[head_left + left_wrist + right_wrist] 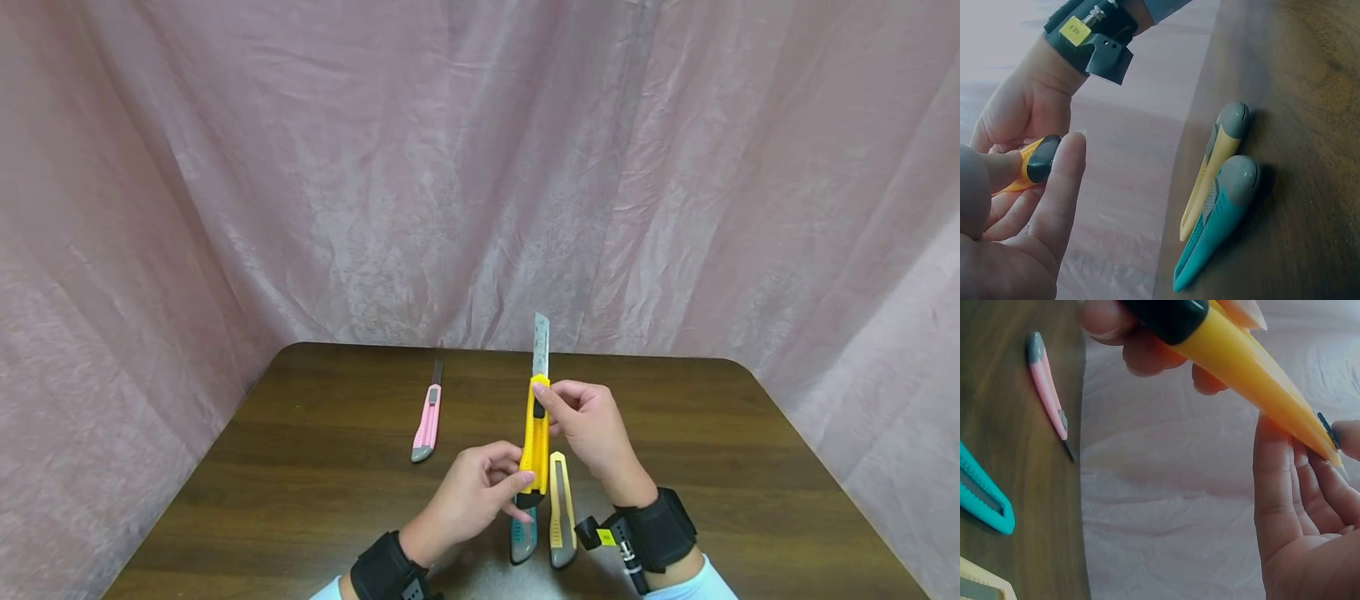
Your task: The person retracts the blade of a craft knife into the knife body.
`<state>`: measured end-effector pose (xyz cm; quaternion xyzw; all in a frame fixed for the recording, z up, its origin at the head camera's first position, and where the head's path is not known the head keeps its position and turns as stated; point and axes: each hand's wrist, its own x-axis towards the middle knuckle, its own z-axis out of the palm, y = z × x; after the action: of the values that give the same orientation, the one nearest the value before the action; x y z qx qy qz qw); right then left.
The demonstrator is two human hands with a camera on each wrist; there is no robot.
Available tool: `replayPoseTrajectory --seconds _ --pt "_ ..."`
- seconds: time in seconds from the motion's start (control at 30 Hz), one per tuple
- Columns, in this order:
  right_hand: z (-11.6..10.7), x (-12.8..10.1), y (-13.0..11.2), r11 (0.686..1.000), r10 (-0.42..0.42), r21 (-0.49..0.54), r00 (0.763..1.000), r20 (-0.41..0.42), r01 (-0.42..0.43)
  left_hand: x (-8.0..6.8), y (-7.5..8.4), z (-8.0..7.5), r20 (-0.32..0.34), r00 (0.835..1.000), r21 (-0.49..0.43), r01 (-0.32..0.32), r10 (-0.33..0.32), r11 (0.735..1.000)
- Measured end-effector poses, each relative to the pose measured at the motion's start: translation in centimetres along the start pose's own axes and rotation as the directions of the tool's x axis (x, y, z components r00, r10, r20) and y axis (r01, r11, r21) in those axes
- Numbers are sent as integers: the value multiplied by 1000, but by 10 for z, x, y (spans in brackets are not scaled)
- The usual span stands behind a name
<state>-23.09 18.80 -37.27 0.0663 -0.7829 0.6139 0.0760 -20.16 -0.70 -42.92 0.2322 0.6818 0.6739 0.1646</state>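
Observation:
A yellow utility knife (536,437) with a black end cap is held up over the table, its long blade (541,346) extended and pointing away. My left hand (480,487) pinches its rear end between thumb and fingers. Near the blade end, my right hand (596,425) grips the body, thumb at the black slider (1329,430). Below lie a teal utility knife (1225,194) and a pale yellow one (562,512), side by side, no blade showing on either. In the head view the held knife and left hand partly cover the teal one.
A pink utility knife (427,421) lies at the left on the dark wooden table (315,467), its blade out and pointing to the far edge. Behind the table hangs a pale pink curtain (375,183). Each wrist wears a black band (652,529).

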Motion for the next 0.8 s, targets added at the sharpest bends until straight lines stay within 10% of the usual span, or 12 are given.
replayPoseTrajectory --seconds 0.8 --pt "4 -1 -1 999 -15 -42 999 -37 14 -1 -2 1 7 1000 11 10 -11 1000"
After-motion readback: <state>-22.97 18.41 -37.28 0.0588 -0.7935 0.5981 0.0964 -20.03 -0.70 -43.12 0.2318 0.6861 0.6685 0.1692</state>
